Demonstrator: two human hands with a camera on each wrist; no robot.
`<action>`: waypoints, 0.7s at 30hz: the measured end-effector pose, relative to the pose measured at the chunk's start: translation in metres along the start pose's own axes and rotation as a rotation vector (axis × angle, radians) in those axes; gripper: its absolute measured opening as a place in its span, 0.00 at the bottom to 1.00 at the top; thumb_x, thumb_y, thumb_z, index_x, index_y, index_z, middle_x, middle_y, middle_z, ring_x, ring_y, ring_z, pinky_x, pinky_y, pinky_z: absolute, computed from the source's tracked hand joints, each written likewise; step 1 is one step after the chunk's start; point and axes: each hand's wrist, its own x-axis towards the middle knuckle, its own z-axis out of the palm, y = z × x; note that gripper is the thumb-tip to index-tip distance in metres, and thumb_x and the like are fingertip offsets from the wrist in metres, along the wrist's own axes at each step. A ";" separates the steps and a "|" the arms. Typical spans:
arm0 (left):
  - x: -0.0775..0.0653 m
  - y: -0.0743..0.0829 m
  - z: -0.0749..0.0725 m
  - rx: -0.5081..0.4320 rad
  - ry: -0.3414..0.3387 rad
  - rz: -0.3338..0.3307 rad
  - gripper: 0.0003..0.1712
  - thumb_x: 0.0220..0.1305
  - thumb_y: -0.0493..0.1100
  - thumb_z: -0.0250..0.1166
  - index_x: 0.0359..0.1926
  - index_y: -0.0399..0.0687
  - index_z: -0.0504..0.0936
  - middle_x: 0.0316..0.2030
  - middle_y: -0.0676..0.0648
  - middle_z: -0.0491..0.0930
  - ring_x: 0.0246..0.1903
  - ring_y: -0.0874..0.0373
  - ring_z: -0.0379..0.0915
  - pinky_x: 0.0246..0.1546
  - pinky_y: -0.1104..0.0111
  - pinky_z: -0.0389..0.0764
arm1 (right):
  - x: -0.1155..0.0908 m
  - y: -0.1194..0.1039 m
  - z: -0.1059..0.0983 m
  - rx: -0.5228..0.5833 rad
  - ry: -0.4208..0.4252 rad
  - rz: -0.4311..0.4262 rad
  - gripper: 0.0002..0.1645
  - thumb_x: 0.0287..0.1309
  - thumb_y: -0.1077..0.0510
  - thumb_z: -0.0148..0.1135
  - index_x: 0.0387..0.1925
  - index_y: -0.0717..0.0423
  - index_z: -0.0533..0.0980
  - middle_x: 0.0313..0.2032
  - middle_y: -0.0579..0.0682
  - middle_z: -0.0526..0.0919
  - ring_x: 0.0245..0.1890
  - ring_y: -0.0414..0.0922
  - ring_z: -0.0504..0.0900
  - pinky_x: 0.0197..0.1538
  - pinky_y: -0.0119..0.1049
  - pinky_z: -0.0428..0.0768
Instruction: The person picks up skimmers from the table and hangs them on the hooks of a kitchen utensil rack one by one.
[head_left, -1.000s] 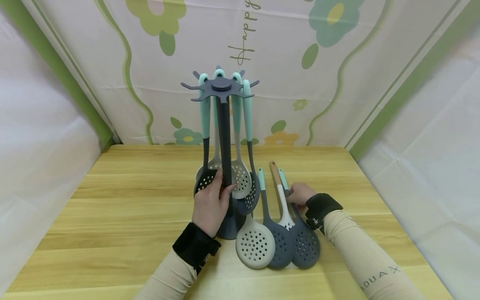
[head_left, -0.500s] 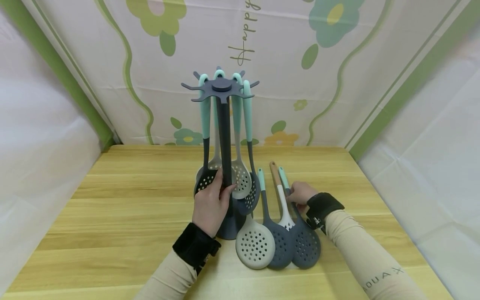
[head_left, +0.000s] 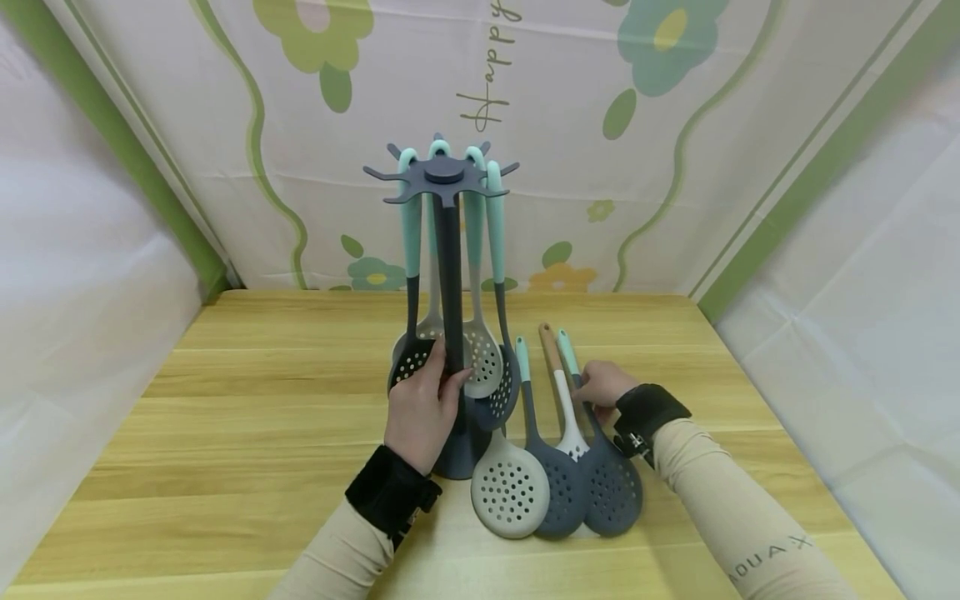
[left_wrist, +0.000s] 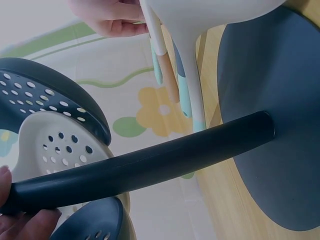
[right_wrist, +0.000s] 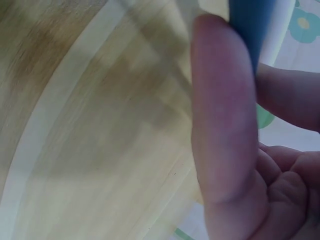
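My left hand [head_left: 422, 410] grips the dark post of a utensil stand [head_left: 448, 275] low down, above its round base. In the left wrist view its fingertips curl round the post [left_wrist: 150, 159]. Several slotted utensils with mint handles hang from the stand's hooks. To the right, my right hand [head_left: 606, 387] pinches the neck of a dark blue skimmer [head_left: 613, 493], just below its mint handle. The right wrist view shows finger and thumb on the blue neck [right_wrist: 250, 25]. That skimmer's perforated head lies toward me, beside another dark skimmer [head_left: 558, 492].
A pale grey skimmer [head_left: 510, 490] lies right in front of the stand's base. A white utensil with a wooden handle [head_left: 551, 346] lies between the dark skimmers, its head mostly covered. A patterned cloth backdrop [head_left: 555, 100] rises behind the wooden table [head_left: 262, 433].
The right hand has shifted very slightly to the right and away from me, and the top of the skimmer's handle has risen a little. The left hand and stand stay put.
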 end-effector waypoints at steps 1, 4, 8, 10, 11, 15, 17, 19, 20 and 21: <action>0.000 0.000 0.000 -0.001 0.000 0.001 0.23 0.63 0.39 0.69 0.55 0.32 0.75 0.22 0.44 0.80 0.16 0.58 0.74 0.18 0.68 0.71 | -0.001 -0.001 0.000 -0.002 0.002 0.000 0.11 0.63 0.59 0.63 0.27 0.61 0.74 0.19 0.52 0.79 0.15 0.43 0.82 0.21 0.35 0.83; 0.000 0.000 0.000 -0.001 -0.001 -0.001 0.24 0.62 0.39 0.69 0.55 0.32 0.75 0.23 0.44 0.80 0.17 0.57 0.75 0.18 0.67 0.72 | -0.004 -0.002 -0.001 0.000 0.006 0.001 0.11 0.63 0.59 0.63 0.29 0.62 0.74 0.22 0.53 0.79 0.17 0.44 0.82 0.23 0.35 0.83; -0.001 -0.001 0.000 0.002 -0.007 -0.001 0.24 0.63 0.39 0.69 0.56 0.32 0.75 0.23 0.44 0.80 0.17 0.57 0.75 0.19 0.67 0.73 | -0.006 -0.004 -0.003 0.013 0.009 -0.001 0.10 0.63 0.59 0.63 0.32 0.63 0.73 0.23 0.54 0.80 0.17 0.43 0.82 0.23 0.36 0.83; -0.001 -0.001 0.000 0.005 -0.009 -0.001 0.24 0.63 0.40 0.69 0.56 0.32 0.75 0.23 0.44 0.80 0.17 0.57 0.75 0.18 0.67 0.73 | -0.007 -0.005 -0.004 0.025 0.004 -0.006 0.10 0.63 0.60 0.63 0.32 0.64 0.73 0.23 0.55 0.80 0.16 0.43 0.82 0.23 0.36 0.83; -0.001 -0.001 0.000 0.008 -0.008 -0.002 0.24 0.63 0.40 0.69 0.56 0.32 0.75 0.23 0.44 0.80 0.17 0.57 0.75 0.18 0.67 0.72 | -0.007 -0.005 -0.004 0.033 0.000 -0.007 0.10 0.63 0.60 0.63 0.32 0.64 0.73 0.23 0.55 0.80 0.16 0.43 0.82 0.23 0.36 0.84; -0.001 0.000 -0.001 0.012 -0.011 -0.009 0.23 0.63 0.39 0.69 0.56 0.33 0.75 0.24 0.43 0.81 0.18 0.56 0.77 0.19 0.66 0.73 | -0.008 -0.005 -0.006 0.055 -0.020 -0.014 0.11 0.63 0.60 0.62 0.32 0.65 0.73 0.22 0.55 0.80 0.16 0.45 0.82 0.23 0.36 0.83; -0.001 0.000 -0.002 0.010 -0.013 -0.011 0.23 0.63 0.39 0.69 0.55 0.33 0.75 0.24 0.43 0.81 0.18 0.56 0.77 0.19 0.66 0.74 | -0.008 -0.005 -0.006 0.058 -0.022 -0.009 0.11 0.63 0.60 0.63 0.32 0.65 0.73 0.22 0.55 0.79 0.16 0.45 0.83 0.23 0.36 0.84; -0.001 0.001 -0.002 0.007 -0.015 -0.009 0.23 0.63 0.39 0.69 0.55 0.33 0.75 0.24 0.43 0.81 0.18 0.56 0.78 0.19 0.66 0.74 | -0.007 -0.004 -0.005 0.053 -0.013 -0.010 0.11 0.62 0.60 0.63 0.32 0.64 0.72 0.22 0.55 0.80 0.16 0.46 0.83 0.23 0.37 0.84; -0.001 0.001 -0.002 0.009 -0.012 -0.007 0.23 0.62 0.39 0.69 0.55 0.33 0.75 0.24 0.43 0.81 0.18 0.56 0.78 0.19 0.66 0.74 | -0.006 -0.003 -0.005 0.049 -0.004 -0.009 0.11 0.62 0.60 0.64 0.31 0.64 0.73 0.22 0.55 0.80 0.16 0.46 0.83 0.23 0.37 0.84; -0.001 0.001 -0.002 0.011 -0.010 -0.005 0.23 0.62 0.39 0.69 0.55 0.33 0.75 0.24 0.43 0.81 0.18 0.56 0.78 0.19 0.65 0.74 | -0.006 -0.003 -0.005 0.041 0.003 -0.010 0.11 0.62 0.60 0.64 0.31 0.64 0.73 0.22 0.55 0.80 0.16 0.46 0.83 0.23 0.37 0.84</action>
